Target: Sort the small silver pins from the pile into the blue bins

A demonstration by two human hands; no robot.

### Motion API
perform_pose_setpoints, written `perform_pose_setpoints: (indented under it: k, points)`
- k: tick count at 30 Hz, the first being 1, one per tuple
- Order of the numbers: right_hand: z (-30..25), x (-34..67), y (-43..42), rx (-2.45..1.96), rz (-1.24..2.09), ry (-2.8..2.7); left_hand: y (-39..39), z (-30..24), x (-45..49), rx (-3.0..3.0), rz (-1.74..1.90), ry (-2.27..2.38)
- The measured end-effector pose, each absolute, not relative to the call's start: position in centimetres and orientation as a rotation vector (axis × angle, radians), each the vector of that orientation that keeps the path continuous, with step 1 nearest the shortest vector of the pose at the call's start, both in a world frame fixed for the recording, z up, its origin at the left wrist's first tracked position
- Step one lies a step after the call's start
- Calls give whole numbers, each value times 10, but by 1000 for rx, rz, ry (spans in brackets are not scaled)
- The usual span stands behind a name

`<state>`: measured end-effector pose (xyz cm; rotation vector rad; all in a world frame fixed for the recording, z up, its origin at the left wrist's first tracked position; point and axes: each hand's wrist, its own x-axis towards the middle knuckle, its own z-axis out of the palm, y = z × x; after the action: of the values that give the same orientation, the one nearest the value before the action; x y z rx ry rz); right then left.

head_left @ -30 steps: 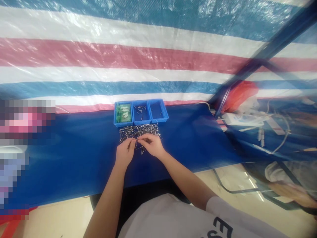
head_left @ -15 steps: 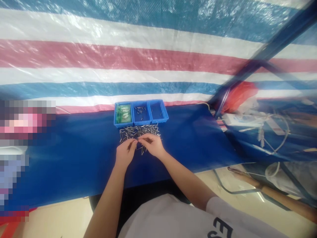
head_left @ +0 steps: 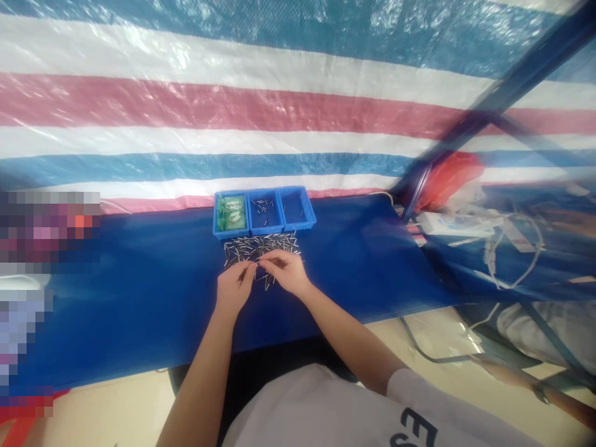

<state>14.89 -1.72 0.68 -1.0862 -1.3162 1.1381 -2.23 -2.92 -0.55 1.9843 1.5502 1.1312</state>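
Observation:
A heap of small metal pins (head_left: 254, 245) lies on the blue table cover (head_left: 139, 285), just in front of three blue trays. My left hand (head_left: 234, 287) and my right hand (head_left: 286, 270) meet at the near edge of the heap, fingertips pinched together over the pins. What they pinch is too small to make out. The left tray (head_left: 231, 214) holds green parts. The middle tray (head_left: 265, 213) holds a few pins, and so does the right tray (head_left: 297, 208).
A striped red, white and blue tarp (head_left: 233, 105) hangs right behind the trays. At the right stand a blue metal frame (head_left: 488, 99), white cables (head_left: 507, 248) and a red bag (head_left: 449, 177). Another person's arm (head_left: 535, 388) reaches in low at the right.
My hands stay pinched at the heap with only slight finger shifts. The other person's arm at the lower right has moved.

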Motion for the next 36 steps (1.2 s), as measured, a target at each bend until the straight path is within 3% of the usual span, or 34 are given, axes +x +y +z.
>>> perform_pose_setpoints:
  k: [36]
  points:
    - [6,149,-16,-1049,1232,-1230,-28,-6,-23,1962,1148,1557]
